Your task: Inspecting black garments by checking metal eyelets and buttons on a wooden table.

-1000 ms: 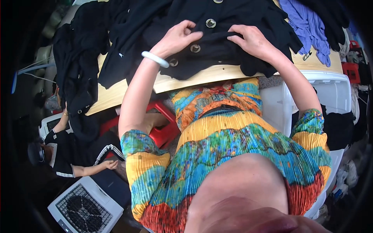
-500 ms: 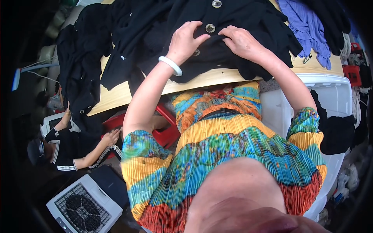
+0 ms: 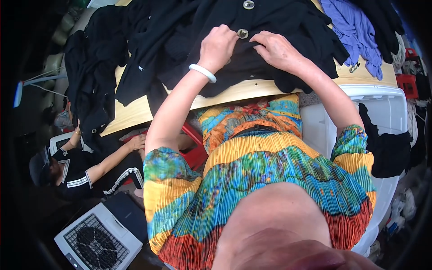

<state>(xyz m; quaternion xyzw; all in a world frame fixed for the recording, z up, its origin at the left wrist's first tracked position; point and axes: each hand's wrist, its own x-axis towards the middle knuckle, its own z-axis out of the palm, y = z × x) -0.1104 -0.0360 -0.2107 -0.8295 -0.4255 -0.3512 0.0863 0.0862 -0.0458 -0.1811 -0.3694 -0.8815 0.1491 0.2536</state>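
Note:
A black garment [image 3: 180, 54] with large round buttons lies spread over the light wooden table [image 3: 135, 110] in front of me. One button [image 3: 243, 33] sits between my hands, and another button [image 3: 248, 5] is farther up. My left hand [image 3: 218, 48], with a pale bangle [image 3: 203, 72] at its wrist, is closed with its fingertips pinching the cloth right beside the nearer button. My right hand [image 3: 278, 50] has its thumb and fingers bent together on a fold of the same black cloth, just right of that button. The pinched cloth is partly hidden under my fingers.
More black clothing [image 3: 92, 81] hangs over the table's left edge, near a seated person [image 3: 74, 166] in a dark cap. Purple cloth [image 3: 353, 31] lies at the far right. Beside me stand a white plastic bin [image 3: 378, 93] holding black cloth, a red stool [image 3: 195, 155] and a fan unit [image 3: 96, 238].
My left hand has turned and closed from a spread thumb-and-finger pose, moving right to the button. The right hand has shifted slightly left. The seated person's arm has moved.

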